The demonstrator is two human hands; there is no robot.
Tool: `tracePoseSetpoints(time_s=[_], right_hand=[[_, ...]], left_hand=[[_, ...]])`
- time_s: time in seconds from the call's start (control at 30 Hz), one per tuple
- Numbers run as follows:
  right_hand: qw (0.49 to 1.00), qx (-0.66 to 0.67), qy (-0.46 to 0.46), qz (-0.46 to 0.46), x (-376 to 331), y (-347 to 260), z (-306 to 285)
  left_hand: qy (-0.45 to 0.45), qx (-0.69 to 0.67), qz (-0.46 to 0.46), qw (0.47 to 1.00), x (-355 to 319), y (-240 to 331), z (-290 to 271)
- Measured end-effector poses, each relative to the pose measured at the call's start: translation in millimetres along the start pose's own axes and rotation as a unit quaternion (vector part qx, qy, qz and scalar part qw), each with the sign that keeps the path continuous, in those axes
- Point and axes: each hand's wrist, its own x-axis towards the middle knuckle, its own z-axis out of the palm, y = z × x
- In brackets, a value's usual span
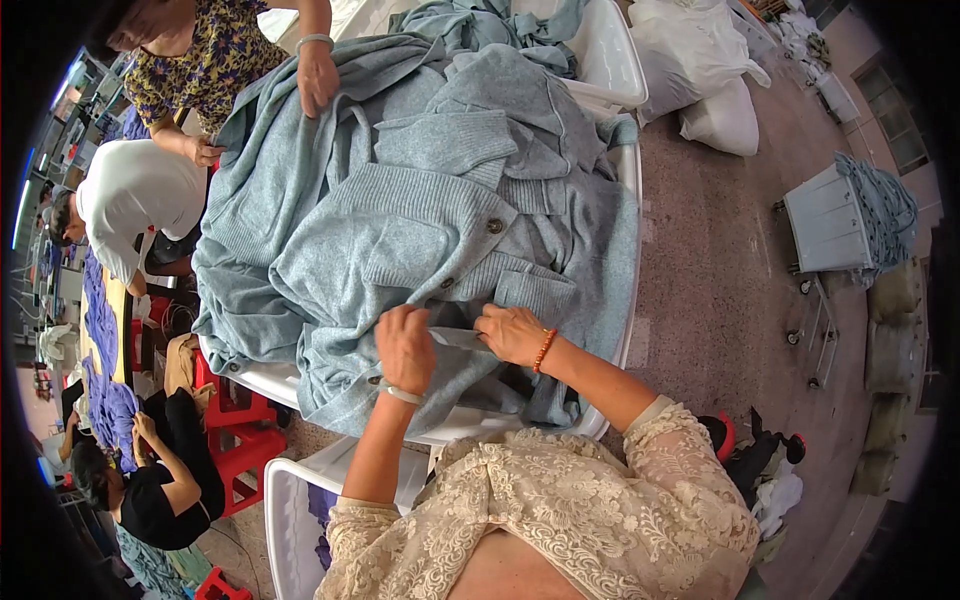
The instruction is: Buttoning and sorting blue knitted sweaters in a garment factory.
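A light blue-grey knitted cardigan [385, 225] with dark buttons and ribbed edges lies spread over a heap of like knitwear. My left hand [405, 350], a pale bangle at its wrist, is closed on the cardigan's near edge below the button band. Just to its right, my right hand [512, 336], with an orange bead bracelet, pinches the same garment. A narrow strip of the knit stretches between the two hands. The fingertips of my left hand are partly hidden in the cloth. A ribbed cuff [535, 290] lies just above my right hand.
Under the heap stands a white bin [625, 350]; another white bin [285, 510] is near my left side. Across the heap, a co-worker's hand [317, 82] rests on the knitwear. Red stools [240, 440] stand left, a loaded cart [825, 225] right, and white sacks [690, 60] far right.
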Motion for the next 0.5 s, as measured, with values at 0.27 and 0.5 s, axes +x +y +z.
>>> tracePoseSetpoints(time_s=[0.27,0.5], right_hand=[[0.998,-0.055,0.008,0.037,1.0,-0.5,-25.9],[0.997,-0.023,0.061,0.035,1.3,7.8,-8.7]], left_hand=[[-0.005,-0.024,-0.012,1.000,55.3,6.1,44.2],[-0.042,0.093,0.015,0.995,46.6,1.4,37.9]])
